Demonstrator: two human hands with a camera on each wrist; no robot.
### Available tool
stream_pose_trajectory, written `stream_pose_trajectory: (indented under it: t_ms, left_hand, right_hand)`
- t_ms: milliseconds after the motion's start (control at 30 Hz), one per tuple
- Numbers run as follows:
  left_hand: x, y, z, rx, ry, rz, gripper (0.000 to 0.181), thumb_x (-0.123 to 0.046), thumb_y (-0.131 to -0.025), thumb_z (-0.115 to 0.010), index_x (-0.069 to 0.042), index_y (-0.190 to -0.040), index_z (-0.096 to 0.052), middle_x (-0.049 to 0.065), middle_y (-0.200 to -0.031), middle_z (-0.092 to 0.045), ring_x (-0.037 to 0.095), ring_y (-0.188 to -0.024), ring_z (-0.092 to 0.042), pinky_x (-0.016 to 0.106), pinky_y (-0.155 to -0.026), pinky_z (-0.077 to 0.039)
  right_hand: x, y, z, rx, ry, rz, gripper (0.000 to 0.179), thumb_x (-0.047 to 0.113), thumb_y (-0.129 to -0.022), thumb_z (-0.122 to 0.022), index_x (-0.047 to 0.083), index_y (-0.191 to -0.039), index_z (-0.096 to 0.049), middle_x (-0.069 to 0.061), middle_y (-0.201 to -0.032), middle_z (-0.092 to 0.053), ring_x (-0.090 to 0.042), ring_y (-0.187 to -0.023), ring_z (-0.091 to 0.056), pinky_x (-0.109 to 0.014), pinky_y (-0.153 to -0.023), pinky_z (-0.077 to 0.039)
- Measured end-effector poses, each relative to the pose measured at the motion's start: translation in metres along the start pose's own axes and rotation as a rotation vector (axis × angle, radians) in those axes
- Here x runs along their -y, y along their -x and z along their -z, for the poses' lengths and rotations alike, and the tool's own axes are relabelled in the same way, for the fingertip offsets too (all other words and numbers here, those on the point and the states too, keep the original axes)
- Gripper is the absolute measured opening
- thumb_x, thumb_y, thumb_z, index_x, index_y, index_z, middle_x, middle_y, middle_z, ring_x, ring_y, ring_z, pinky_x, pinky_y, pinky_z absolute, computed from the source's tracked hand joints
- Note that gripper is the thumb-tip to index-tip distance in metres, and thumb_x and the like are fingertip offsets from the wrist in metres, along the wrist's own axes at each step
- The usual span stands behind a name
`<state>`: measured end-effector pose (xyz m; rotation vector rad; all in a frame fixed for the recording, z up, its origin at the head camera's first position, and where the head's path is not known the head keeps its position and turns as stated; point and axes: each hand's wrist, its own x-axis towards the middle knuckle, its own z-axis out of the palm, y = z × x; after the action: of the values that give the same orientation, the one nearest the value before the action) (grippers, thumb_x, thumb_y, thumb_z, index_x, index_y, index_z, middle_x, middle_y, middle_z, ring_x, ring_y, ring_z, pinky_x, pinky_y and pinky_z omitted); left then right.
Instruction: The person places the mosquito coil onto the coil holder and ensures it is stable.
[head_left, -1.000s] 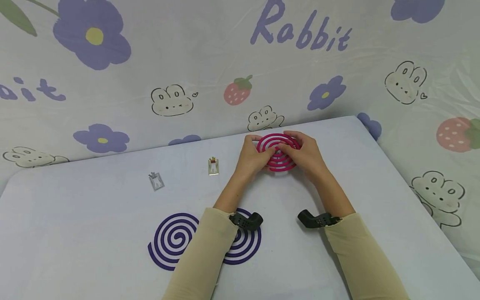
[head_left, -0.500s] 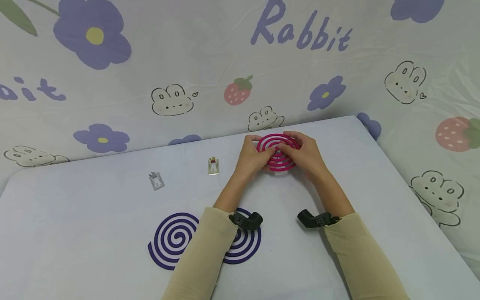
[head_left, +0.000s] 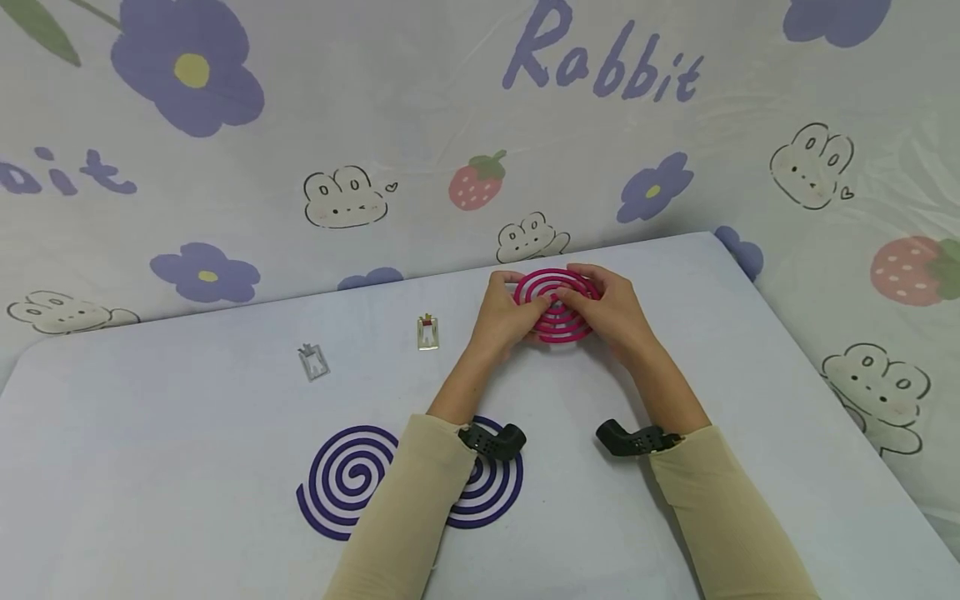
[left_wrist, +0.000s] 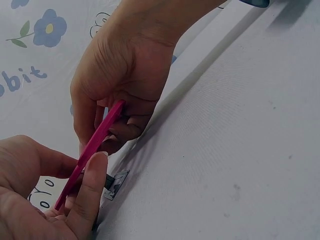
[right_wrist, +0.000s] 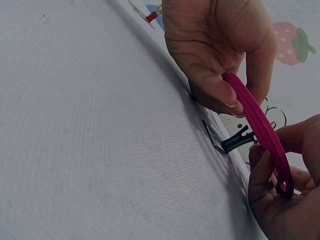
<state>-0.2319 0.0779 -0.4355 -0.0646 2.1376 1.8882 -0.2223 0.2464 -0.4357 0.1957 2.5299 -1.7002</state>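
Note:
Both hands grip a pink mosquito coil (head_left: 553,273) near the far edge of the table, tilted up off the cloth. My left hand (head_left: 512,318) holds its left side and my right hand (head_left: 613,307) its right, thumbs on the front near the middle. In the right wrist view a dark metal coil stand (right_wrist: 234,142) stands behind the coil (right_wrist: 261,127), its upright prong at the coil's back. Whether prong and coil are joined, I cannot tell. The left wrist view shows part of this stand (left_wrist: 117,185) beyond the fingers.
Left of the hands lie a gold coil stand (head_left: 427,332) with a red part and a silver stand (head_left: 313,362). Two dark purple coils lie nearer, one at left (head_left: 324,467) and another (head_left: 504,496) partly under the left sleeve (head_left: 408,508). A printed curtain (head_left: 420,108) hangs behind.

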Motion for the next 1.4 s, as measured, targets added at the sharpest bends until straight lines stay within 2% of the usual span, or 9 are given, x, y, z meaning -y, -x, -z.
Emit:
stream_pose_trajectory:
  t_ms: [533, 1033, 1167, 1400]
  left_hand:
    - [-0.0003, -0.0016, -0.001, -0.025, 0.004, 0.024, 0.053, -0.014, -0.099, -0.074, -0.006, -0.143, -0.044, 0.022, -0.12, -0.063, 0.022, -0.075, -0.071, 0.026, -0.054, -0.062]
    - [0.0009, -0.0034, -0.0018, -0.017, -0.025, 0.009, 0.053, -0.015, -0.1, -0.073, -0.005, -0.143, -0.045, 0.024, -0.123, -0.063, 0.019, -0.071, -0.069, 0.025, -0.053, -0.061]
    - [0.0, -0.0022, -0.0017, -0.016, -0.028, 0.004, 0.054, -0.016, -0.099, -0.074, -0.005, -0.143, -0.045, 0.024, -0.125, -0.062, 0.022, -0.074, -0.071, 0.028, -0.056, -0.063]
    - [-0.0007, -0.0008, 0.0012, -0.015, -0.066, -0.012, 0.054, -0.017, -0.099, -0.074, -0.006, -0.144, -0.044, 0.025, -0.127, -0.063, 0.023, -0.082, -0.072, 0.026, -0.057, -0.062]
  right_hand:
    - [0.0017, 0.0003, -0.0015, -0.013, -0.012, -0.013, 0.06, 0.024, -0.102, -0.07, 0.004, -0.155, -0.051, -0.019, -0.159, -0.054, -0.034, -0.148, -0.051, -0.047, -0.123, -0.045]
    - [-0.0004, -0.0013, -0.0006, -0.025, -0.006, -0.013, 0.058, 0.023, -0.102, -0.069, 0.003, -0.154, -0.051, -0.019, -0.159, -0.053, -0.034, -0.148, -0.051, -0.047, -0.124, -0.044]
    - [-0.0016, -0.0013, -0.0012, -0.033, 0.0, -0.003, 0.058, 0.021, -0.103, -0.069, 0.003, -0.154, -0.051, -0.02, -0.16, -0.052, -0.035, -0.149, -0.051, -0.047, -0.123, -0.045]
    - [0.0006, -0.0012, -0.0037, -0.037, 0.019, 0.009, 0.058, 0.02, -0.102, -0.07, 0.003, -0.154, -0.051, -0.021, -0.159, -0.054, -0.036, -0.146, -0.054, -0.049, -0.12, -0.048]
